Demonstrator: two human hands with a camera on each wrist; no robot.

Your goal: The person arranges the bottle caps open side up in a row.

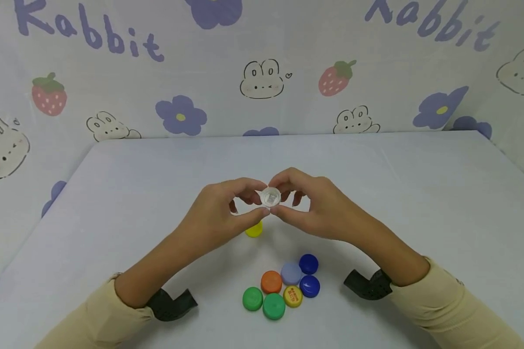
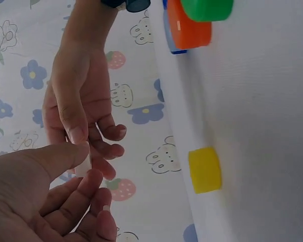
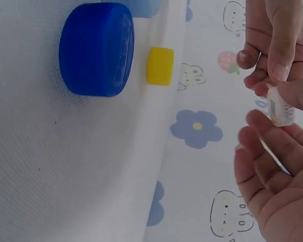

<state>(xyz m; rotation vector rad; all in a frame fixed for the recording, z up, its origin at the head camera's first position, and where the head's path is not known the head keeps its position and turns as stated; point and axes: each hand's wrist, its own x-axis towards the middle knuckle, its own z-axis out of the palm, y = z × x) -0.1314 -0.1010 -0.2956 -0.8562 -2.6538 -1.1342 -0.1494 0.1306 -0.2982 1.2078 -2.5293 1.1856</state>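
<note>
Above the table both hands pinch a small white bottle cap [image 1: 270,197] between thumbs and fingertips. My left hand [image 1: 220,207] grips its left side; my right hand [image 1: 320,206] has the right side. The round face of the cap, with a ring and a small pale square pattern, is turned up toward the head camera. In the left wrist view a sliver of the white cap [image 2: 83,165] shows, the rest covered by fingers. A yellow cap [image 1: 253,230] stands on the table beneath the hands, partly hidden by the left thumb in the head view.
Nearer the front lies a group of caps: two dark blue [image 1: 308,264], a light blue [image 1: 291,274], an orange [image 1: 271,282], a yellow one with red print [image 1: 293,296] and two green [image 1: 274,306]. Behind the white table [image 1: 113,194] hangs a rabbit-patterned cloth [image 1: 227,72].
</note>
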